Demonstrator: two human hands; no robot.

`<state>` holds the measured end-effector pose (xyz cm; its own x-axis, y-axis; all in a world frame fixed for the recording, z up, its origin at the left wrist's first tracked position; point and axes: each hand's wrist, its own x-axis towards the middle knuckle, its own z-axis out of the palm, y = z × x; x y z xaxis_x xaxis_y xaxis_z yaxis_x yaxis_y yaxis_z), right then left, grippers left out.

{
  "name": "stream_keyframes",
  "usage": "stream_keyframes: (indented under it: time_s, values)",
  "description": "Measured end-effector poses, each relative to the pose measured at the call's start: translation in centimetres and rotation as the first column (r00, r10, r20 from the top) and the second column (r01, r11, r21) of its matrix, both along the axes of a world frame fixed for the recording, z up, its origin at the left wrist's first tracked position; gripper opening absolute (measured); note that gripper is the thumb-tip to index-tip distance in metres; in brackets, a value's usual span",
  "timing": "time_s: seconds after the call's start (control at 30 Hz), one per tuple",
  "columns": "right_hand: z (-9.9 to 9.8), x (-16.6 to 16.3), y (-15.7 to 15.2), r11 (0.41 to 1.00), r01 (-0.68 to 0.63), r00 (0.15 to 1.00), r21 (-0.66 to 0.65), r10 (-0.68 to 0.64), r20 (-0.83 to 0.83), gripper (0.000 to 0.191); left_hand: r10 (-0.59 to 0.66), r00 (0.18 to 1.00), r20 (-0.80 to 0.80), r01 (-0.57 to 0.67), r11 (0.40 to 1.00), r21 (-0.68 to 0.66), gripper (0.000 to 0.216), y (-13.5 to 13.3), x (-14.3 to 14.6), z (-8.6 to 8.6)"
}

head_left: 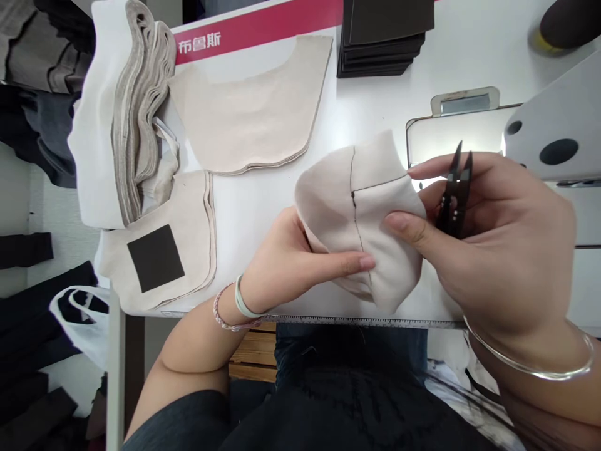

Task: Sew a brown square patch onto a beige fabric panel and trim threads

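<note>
A cream fabric piece with dark stitched seams is held up over the white table between both hands. My left hand grips its lower left side, thumb pressed on the cloth. My right hand pinches the right edge of the cloth with its thumb. This hand also holds small black thread snips, whose blades point up and lie close together.
Cut cream pieces lie on the table, one with a black square patch. A tall stack of fabric stands at the left, and black squares are piled at the back. The sewing machine is at the right.
</note>
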<state>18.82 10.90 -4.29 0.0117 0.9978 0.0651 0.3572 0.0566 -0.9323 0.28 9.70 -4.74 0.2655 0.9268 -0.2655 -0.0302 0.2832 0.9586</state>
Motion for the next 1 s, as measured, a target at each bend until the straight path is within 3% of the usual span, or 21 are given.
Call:
stream_keyframes:
  time_s: [0.33, 0.43, 0.57, 0.73, 0.9, 1.0]
  values:
    - [-0.2, 0.2, 0.2, 0.998, -0.046, 0.999, 0.051, 0.044, 0.031, 0.031, -0.173, 0.985, -0.017, 0.173, 0.984, 0.047, 0.018, 0.0, -0.2, 0.1]
    - [-0.4, 0.1, 0.2, 0.994, -0.084, 0.992, 0.069, 0.077, 0.101, 0.030, -0.130, 0.991, 0.023, 0.129, 0.990, 0.062, 0.024, -0.2, 0.1, 0.3]
    - [-0.2, 0.0, 0.0, 0.981, -0.050, 0.986, 0.187, 0.018, 0.169, 0.026, -0.060, 0.998, 0.026, 0.058, 0.996, 0.070, 0.013, -0.3, 0.4, 0.2]
    - [1.3, 0.8, -1.1, 0.949, -0.081, 0.973, 0.304, 0.010, 0.229, 0.025, 0.133, 0.989, -0.072, -0.116, 0.973, 0.197, 0.004, -0.2, 0.5, -0.3]
    - [2.3, 1.0, -2.1, 0.942, -0.280, 0.922, 0.185, 0.210, 0.325, 0.011, 0.281, 0.929, -0.239, -0.153, 0.883, 0.443, 0.006, -0.3, 0.5, -0.3]
    - [2.1, 0.0, -2.1, 0.943, -0.280, 0.939, 0.180, 0.229, 0.258, 0.010, 0.270, 0.928, -0.258, -0.110, 0.858, 0.502, 0.010, -0.4, 0.5, -0.2]
